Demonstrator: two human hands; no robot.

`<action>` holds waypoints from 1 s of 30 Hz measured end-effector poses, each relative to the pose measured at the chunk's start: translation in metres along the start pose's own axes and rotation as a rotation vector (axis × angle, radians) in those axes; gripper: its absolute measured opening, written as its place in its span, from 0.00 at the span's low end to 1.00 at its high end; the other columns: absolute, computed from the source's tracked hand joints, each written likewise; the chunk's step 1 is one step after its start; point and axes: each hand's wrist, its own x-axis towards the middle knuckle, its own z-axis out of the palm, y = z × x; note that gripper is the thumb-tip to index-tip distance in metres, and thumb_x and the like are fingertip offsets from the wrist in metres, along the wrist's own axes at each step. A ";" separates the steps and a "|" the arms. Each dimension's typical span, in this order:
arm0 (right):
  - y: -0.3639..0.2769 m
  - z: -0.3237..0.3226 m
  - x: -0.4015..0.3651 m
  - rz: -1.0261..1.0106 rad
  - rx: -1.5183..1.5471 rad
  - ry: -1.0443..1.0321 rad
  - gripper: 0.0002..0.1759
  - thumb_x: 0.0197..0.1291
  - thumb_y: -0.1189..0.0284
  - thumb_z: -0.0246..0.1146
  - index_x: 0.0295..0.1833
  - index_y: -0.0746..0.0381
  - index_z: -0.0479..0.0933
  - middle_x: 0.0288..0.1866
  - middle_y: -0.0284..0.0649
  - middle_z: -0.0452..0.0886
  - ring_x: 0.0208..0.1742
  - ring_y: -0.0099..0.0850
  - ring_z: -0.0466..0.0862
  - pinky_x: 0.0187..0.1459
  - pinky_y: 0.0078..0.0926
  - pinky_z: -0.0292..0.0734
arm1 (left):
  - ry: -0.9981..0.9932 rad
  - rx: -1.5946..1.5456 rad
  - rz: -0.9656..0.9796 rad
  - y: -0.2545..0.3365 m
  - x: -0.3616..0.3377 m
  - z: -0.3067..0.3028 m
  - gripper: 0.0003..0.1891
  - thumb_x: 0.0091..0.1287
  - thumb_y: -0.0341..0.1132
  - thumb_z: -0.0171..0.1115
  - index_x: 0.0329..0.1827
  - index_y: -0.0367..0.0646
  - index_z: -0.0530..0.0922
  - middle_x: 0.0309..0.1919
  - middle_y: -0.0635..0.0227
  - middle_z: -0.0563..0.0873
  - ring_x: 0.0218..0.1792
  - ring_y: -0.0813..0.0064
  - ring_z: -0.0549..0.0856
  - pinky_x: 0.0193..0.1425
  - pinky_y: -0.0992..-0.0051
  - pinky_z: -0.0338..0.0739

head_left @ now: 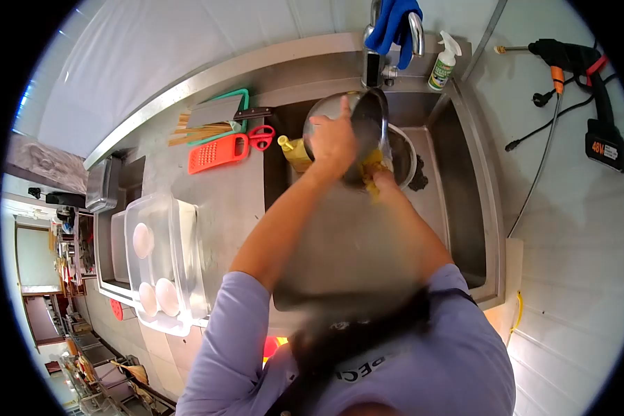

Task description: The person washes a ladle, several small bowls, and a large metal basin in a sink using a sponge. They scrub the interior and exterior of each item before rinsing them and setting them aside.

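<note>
Head camera view over a stainless-steel sink [464, 229]: a person in a lilac shirt holds a steel bowl [371, 121] above the basin. The bowl is round, shiny and tipped on its side, with its open mouth facing right. The left hand [333, 139] grips it, with the fingers spread and curled over the outer wall and rim. The right hand [383, 182] reaches in from below against the bowl's mouth, with a yellow sponge [373, 166] showing at it. Its fingers are hidden behind the bowl and the sponge, so whether they are closed cannot be told.

Directly beneath the right hand's fingers, a second metal bowl [405, 156] sits in the basin and partly blocks the space under the tipped one. A dark scrubber [420, 182] lies just to its right. Just left of the left hand's fingers stands a yellow bottle [295, 154] at the sink's edge. Beyond the fingers rises the faucet [374, 66], draped with blue gloves [393, 24], and a spray bottle [442, 64] stands to its right.

On the counter, well left of the fingers, lie red scissors [261, 136], an orange grater [218, 154], a cleaver [218, 111] on a green cutting board [241, 95] and a bundle of chopsticks [194, 130]. Nearer the person's left elbow, a clear plastic container [187, 249] holds white eggs [143, 240]. Far right of the sink, a cordless power tool [575, 59] rests on the white surface.
</note>
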 end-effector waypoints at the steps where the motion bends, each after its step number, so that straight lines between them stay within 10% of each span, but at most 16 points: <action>1: 0.000 0.004 0.010 0.047 0.020 -0.019 0.17 0.61 0.70 0.59 0.56 0.62 0.74 0.45 0.39 0.80 0.40 0.31 0.79 0.38 0.29 0.75 | -0.005 0.017 -0.003 0.007 0.000 0.000 0.40 0.60 0.29 0.55 0.75 0.67 0.51 0.58 0.28 0.68 0.39 0.47 0.85 0.47 0.61 0.79; 9: 0.013 0.013 0.048 -0.084 0.462 -0.322 0.17 0.62 0.69 0.58 0.54 0.65 0.72 0.44 0.39 0.79 0.39 0.31 0.80 0.37 0.28 0.78 | 0.055 -0.049 0.247 0.015 -0.023 0.020 0.44 0.55 0.27 0.58 0.73 0.72 0.52 0.65 0.26 0.54 0.27 0.50 0.85 0.34 0.61 0.81; 18: 0.003 -0.008 0.034 -0.026 0.002 -0.328 0.18 0.57 0.73 0.61 0.54 0.63 0.72 0.44 0.38 0.79 0.39 0.31 0.81 0.39 0.28 0.78 | 0.800 0.064 0.498 -0.027 -0.025 0.027 0.32 0.54 0.31 0.57 0.64 0.73 0.71 0.58 0.58 0.77 0.18 0.79 0.81 0.19 0.81 0.75; 23: 0.033 -0.039 0.024 -0.051 0.178 -0.502 0.15 0.62 0.67 0.60 0.52 0.62 0.74 0.43 0.38 0.80 0.39 0.30 0.82 0.37 0.28 0.78 | 0.837 -0.135 0.324 -0.059 -0.043 -0.002 0.30 0.52 0.28 0.58 0.59 0.69 0.75 0.57 0.66 0.79 0.24 0.74 0.84 0.22 0.78 0.77; 25: 0.031 -0.040 0.013 0.057 0.334 -0.479 0.16 0.65 0.62 0.58 0.51 0.62 0.74 0.42 0.38 0.80 0.38 0.30 0.82 0.36 0.28 0.78 | 0.763 -0.272 0.073 -0.074 -0.051 -0.011 0.30 0.51 0.23 0.57 0.57 0.64 0.78 0.54 0.64 0.81 0.40 0.65 0.86 0.38 0.70 0.81; 27: 0.029 -0.046 -0.011 0.197 0.516 -0.425 0.19 0.67 0.57 0.55 0.51 0.61 0.74 0.41 0.38 0.81 0.37 0.30 0.82 0.34 0.28 0.78 | 1.026 -0.455 0.099 -0.113 -0.042 -0.001 0.31 0.51 0.21 0.54 0.58 0.63 0.77 0.50 0.63 0.82 0.36 0.58 0.84 0.31 0.67 0.79; 30: 0.070 -0.073 0.014 0.139 0.291 -0.508 0.21 0.67 0.54 0.54 0.50 0.61 0.74 0.37 0.37 0.82 0.35 0.30 0.82 0.33 0.27 0.77 | 0.630 -1.199 -0.407 -0.161 -0.079 -0.020 0.22 0.49 0.20 0.53 0.50 0.34 0.78 0.25 0.67 0.80 0.25 0.78 0.75 0.30 0.72 0.70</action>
